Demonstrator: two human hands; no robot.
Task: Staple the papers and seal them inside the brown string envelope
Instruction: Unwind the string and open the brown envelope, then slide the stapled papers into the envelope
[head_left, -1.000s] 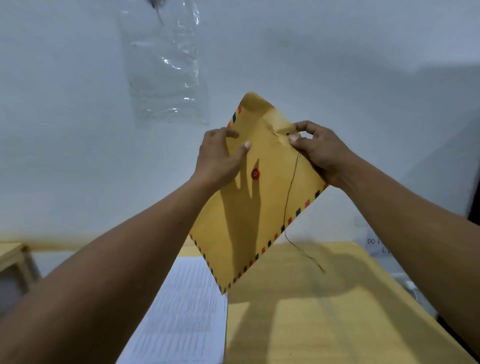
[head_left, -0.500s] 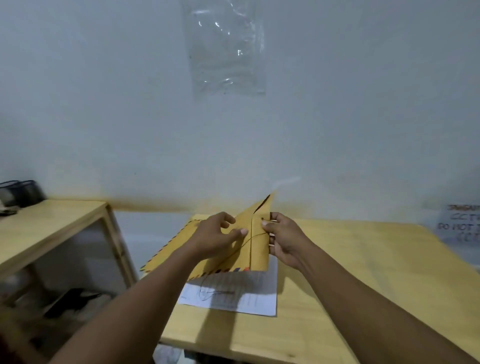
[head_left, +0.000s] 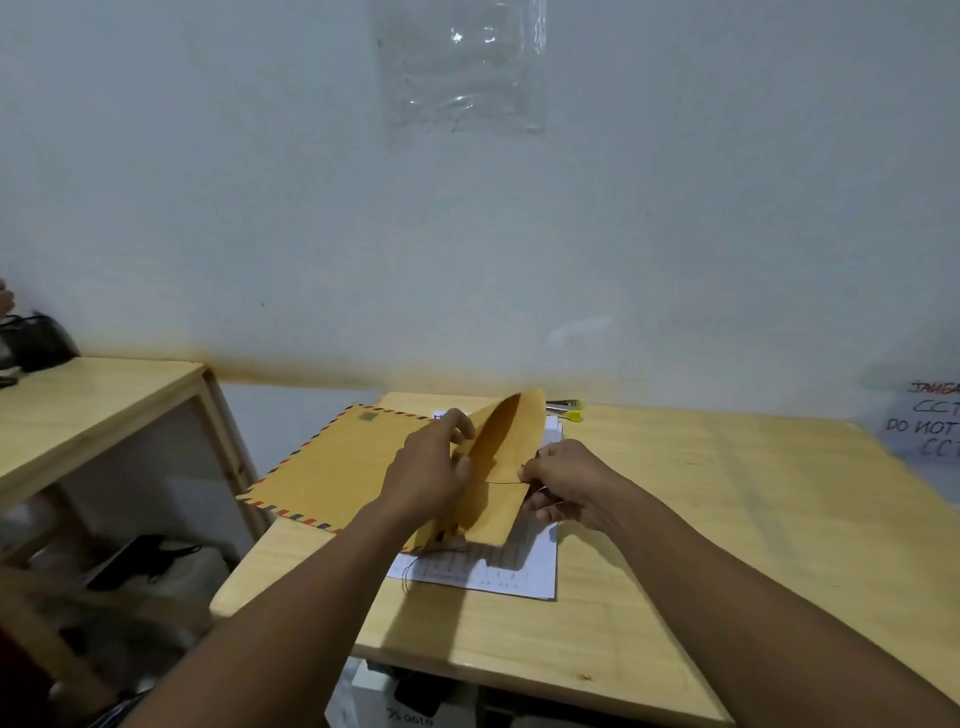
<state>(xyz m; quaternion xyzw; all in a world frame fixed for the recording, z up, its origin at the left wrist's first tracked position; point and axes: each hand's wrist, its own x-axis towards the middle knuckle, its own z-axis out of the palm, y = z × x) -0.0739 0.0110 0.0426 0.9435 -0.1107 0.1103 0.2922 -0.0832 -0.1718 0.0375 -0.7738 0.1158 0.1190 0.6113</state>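
Observation:
A brown string envelope (head_left: 337, 467) with a red-and-blue striped border lies flat on the wooden table (head_left: 675, 519), its flap (head_left: 498, 467) raised upright. My left hand (head_left: 426, 478) grips the envelope at the base of the flap. My right hand (head_left: 566, 483) pinches the flap's edge and the thin dark string. More string trails over the white printed papers (head_left: 514, 571) that lie under the envelope. A stapler (head_left: 566, 410) with a yellow part shows behind the flap.
A second wooden table (head_left: 93, 405) stands lower left with a dark bag (head_left: 31, 343) on it and dark items beneath. A handwritten paper sign (head_left: 930, 426) leans at the right wall. A clear plastic sleeve (head_left: 462, 67) hangs on the wall.
The envelope came down from in front of the wall to lie on the table over the papers. Its flap now stands open between my hands.

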